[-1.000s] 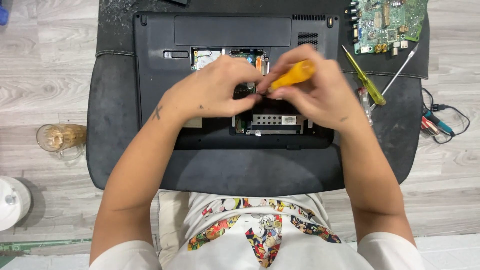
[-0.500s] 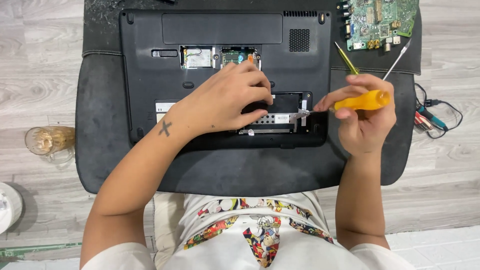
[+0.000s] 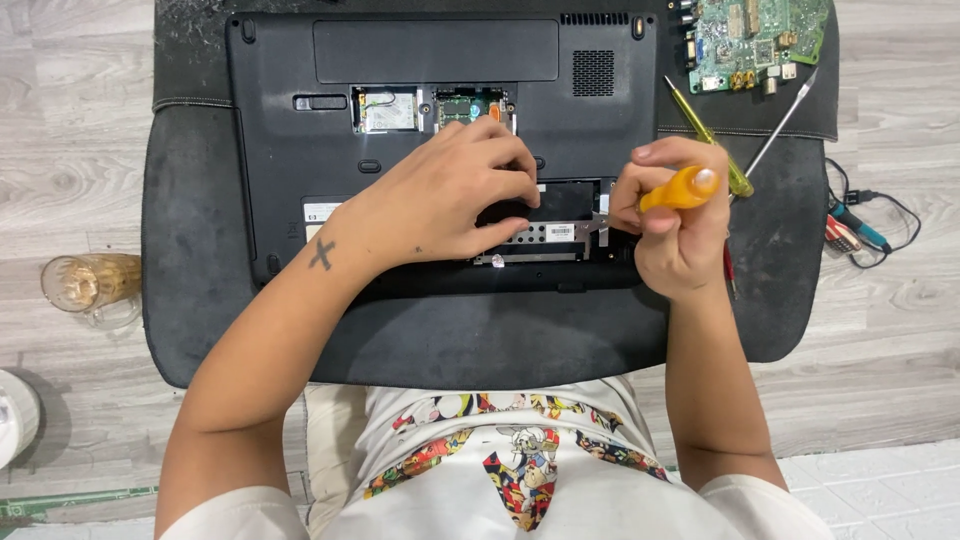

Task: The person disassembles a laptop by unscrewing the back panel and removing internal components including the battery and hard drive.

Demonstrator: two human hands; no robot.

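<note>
A black laptop [image 3: 440, 60] lies upside down on a dark mat [image 3: 200, 300], with small bays open in its underside. My left hand [image 3: 450, 195] rests on the laptop, fingers curled over the open drive bay and the metal drive [image 3: 545, 235] in it. My right hand [image 3: 675, 225] grips an orange-handled screwdriver [image 3: 680, 188], its tip pointing down at the right end of that bay.
A green circuit board [image 3: 755, 35] lies at the top right of the mat. Two more screwdrivers [image 3: 705, 130] lie beside it. Cables with clips [image 3: 850, 225] sit on the wooden floor to the right. A glass cup [image 3: 85, 283] stands left of the mat.
My right hand pulled away to the right with the screwdriver, then came back to the bay's right end. My left hand stayed on the laptop.
</note>
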